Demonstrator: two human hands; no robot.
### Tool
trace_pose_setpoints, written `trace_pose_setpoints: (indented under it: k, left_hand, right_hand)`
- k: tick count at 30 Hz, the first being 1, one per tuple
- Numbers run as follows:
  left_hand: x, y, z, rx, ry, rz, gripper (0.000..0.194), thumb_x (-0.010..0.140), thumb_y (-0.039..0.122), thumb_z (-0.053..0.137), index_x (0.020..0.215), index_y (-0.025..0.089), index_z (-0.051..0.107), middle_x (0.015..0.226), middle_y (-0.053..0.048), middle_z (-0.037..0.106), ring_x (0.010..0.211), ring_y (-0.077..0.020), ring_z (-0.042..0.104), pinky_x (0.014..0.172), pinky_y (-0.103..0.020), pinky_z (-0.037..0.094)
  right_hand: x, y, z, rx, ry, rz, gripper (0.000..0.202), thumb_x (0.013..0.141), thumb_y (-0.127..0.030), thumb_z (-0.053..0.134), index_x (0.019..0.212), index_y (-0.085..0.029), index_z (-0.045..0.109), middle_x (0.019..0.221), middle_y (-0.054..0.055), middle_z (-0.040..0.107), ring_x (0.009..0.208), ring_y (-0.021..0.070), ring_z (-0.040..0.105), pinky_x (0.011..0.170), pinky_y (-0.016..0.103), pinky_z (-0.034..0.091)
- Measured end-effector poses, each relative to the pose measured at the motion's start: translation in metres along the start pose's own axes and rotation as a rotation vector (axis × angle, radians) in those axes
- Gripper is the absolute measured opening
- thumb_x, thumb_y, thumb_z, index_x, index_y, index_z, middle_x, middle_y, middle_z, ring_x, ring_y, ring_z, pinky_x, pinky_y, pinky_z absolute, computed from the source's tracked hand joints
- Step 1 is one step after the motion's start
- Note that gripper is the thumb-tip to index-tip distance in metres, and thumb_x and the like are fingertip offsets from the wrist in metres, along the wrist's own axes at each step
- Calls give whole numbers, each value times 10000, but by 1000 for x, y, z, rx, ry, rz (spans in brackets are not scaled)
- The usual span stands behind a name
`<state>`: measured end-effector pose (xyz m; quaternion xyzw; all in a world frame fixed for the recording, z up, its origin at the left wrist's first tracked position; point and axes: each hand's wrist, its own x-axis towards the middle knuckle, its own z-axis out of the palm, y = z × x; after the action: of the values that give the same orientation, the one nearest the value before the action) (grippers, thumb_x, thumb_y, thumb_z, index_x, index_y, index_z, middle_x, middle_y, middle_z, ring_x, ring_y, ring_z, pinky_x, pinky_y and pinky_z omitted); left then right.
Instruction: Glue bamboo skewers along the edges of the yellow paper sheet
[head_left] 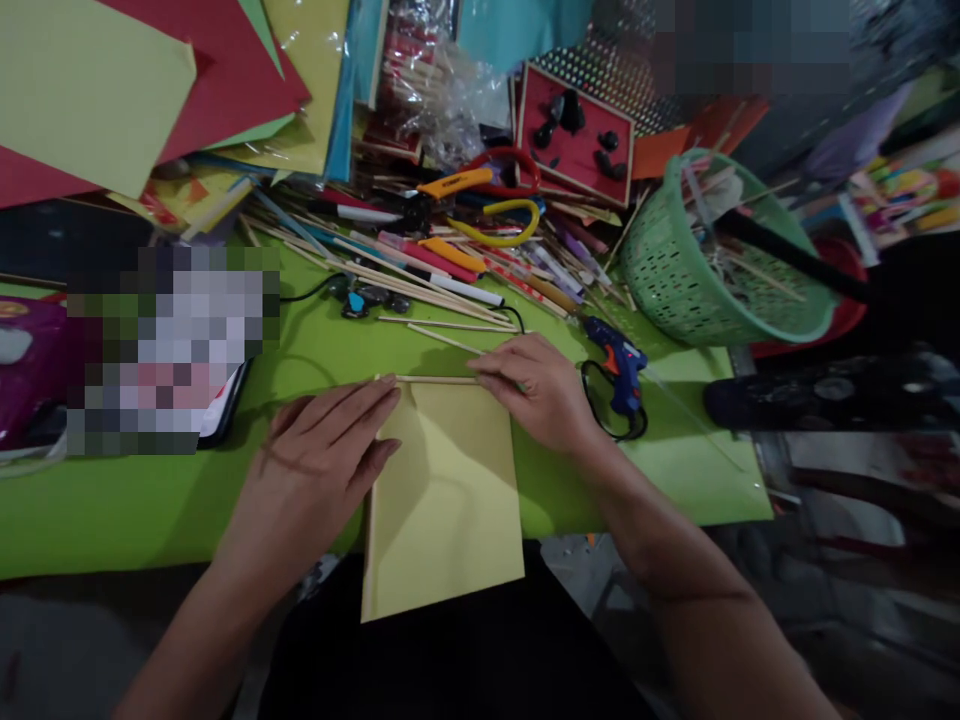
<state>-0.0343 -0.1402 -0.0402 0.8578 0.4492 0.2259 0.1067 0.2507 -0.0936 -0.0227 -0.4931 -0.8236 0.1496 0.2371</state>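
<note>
A sheet of pale yellow card (450, 490) lies at the green table's front, its lower end jutting past the edge. One thin wooden stick (431, 379) runs along its top edge, and another lines its left edge (369, 560). My left hand (322, 435) rests over the upper left corner, fingers stretched out, tips on the stick's left end, thumb on the card. At the upper right corner, my right hand (536, 385) has its fingers pinched on the stick's other end. Beyond it lies a loose stick (446, 339). To the right is a blue glue gun (619, 365).
Scissors (457, 182), markers and several sticks are heaped across the back of the table (300, 520). A green basket (697, 270) stands back right, with a dark object (825, 395) in front. Coloured paper (90, 90) fills the back left, above a blurred-out phone (225, 400).
</note>
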Motion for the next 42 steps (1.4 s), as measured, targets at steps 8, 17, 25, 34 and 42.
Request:
trace_pose_setpoints:
  k: [8, 17, 25, 34, 42]
  left_hand:
    - [-2, -5, 6, 17, 29, 12, 539, 1040, 315, 549, 1570, 327, 456, 1471, -49, 662, 1270, -314, 664, 1018, -504, 478]
    - [-1, -5, 5, 58, 25, 37, 479, 1031, 276, 566, 1507, 250, 515, 1451, -88, 673, 1248, -318, 667, 993, -501, 473]
    - [0, -3, 4, 64, 14, 23, 459, 1040, 299, 552, 1496, 253, 520, 1438, -82, 683, 1259, -313, 660, 1006, -492, 458]
    - [-1, -3, 4, 83, 19, 28, 419, 1037, 311, 573, 1443, 206, 560, 1431, -84, 689, 1236, -302, 668, 1007, -479, 464]
    - [-1, -3, 3, 88, -3, 29, 440, 1027, 288, 586, 1460, 223, 538, 1435, -78, 686, 1261, -305, 661, 1029, -501, 479]
  right_hand:
    - [-9, 8, -24, 46, 69, 99, 125, 982, -243, 678, 956, -272, 797, 905, 31, 785, 874, 211, 696, 825, 369, 501]
    - [-7, 7, -17, 3, -60, 55, 145, 959, -160, 668, 902, -252, 764, 870, 31, 768, 870, 211, 675, 828, 360, 466]
    - [-8, 12, -11, -19, -64, 29, 127, 979, -163, 662, 913, -230, 749, 878, 35, 755, 857, 206, 660, 818, 347, 459]
    - [-7, 11, -13, -16, -70, 15, 65, 960, -179, 703, 910, -204, 735, 864, 46, 736, 843, 215, 650, 797, 352, 461]
    - [-7, 10, -11, -91, -75, 32, 99, 989, -171, 653, 927, -212, 718, 903, 59, 728, 880, 230, 631, 816, 363, 454]
